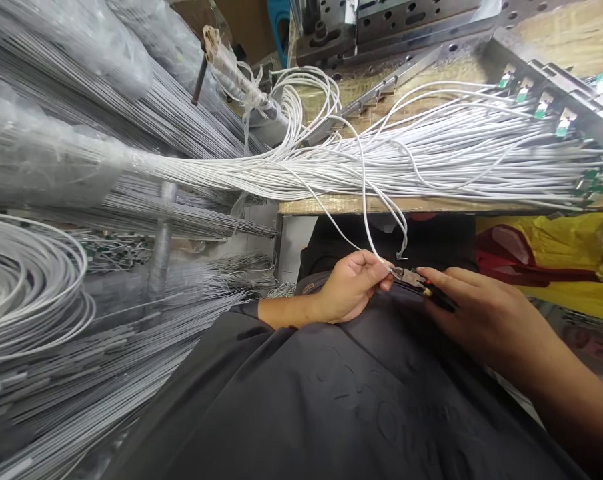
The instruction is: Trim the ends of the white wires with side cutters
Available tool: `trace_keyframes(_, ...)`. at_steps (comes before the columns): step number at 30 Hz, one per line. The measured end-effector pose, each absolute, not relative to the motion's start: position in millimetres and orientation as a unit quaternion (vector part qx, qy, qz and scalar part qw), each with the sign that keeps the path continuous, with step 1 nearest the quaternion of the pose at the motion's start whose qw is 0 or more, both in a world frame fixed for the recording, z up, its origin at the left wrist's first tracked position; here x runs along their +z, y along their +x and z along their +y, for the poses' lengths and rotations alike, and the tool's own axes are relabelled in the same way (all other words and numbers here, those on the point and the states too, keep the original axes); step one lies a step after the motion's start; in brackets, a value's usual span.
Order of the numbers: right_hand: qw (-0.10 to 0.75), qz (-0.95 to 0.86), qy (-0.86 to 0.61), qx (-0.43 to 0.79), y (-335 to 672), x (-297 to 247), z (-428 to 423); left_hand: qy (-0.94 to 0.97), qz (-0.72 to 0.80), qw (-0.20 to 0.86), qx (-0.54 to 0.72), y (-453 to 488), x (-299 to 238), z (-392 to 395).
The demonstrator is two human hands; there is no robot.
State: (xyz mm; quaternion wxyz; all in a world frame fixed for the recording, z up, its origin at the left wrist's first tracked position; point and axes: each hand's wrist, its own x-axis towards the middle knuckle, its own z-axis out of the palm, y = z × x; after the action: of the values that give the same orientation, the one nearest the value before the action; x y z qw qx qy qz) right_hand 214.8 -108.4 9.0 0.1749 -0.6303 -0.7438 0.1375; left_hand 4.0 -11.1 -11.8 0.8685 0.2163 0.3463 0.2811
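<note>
Cable, light and springy I'd judge, best held near its end, loops from the bundle at twelve o'clock into my pinching left hand, my right hand gripping pliers at three, their bite too small to confirm.

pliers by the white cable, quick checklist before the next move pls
1. Left hand holding the white cable: ok, pinched between thumb and fingers.
2. Right hand on the pliers: ok, wrapped around the handles.
3. Plier jaws closed on the cable: cannot tell, too small to make out.
4. Left fingertips well clear of the plier tips: not ok, they are right beside them.
5. Work spot free of other cables: not ok, loose strands hang close behind the plier tips.
6. Cable bundle supported: ok, much of it lies on the bench.
</note>
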Motion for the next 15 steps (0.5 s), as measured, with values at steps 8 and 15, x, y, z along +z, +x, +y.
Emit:
trace_keyframes(8, 0.152, -0.733, -0.644, 0.156, 207, 14, -110, 0.357, 0.386, 0.774, 0.352, 6, -16, -17)
trace_keyframes(15, 0.186, -0.685, -0.672, 0.209, 194, 15, -105, 0.500, 0.434, 0.666, 0.343, -1, -21, -12)
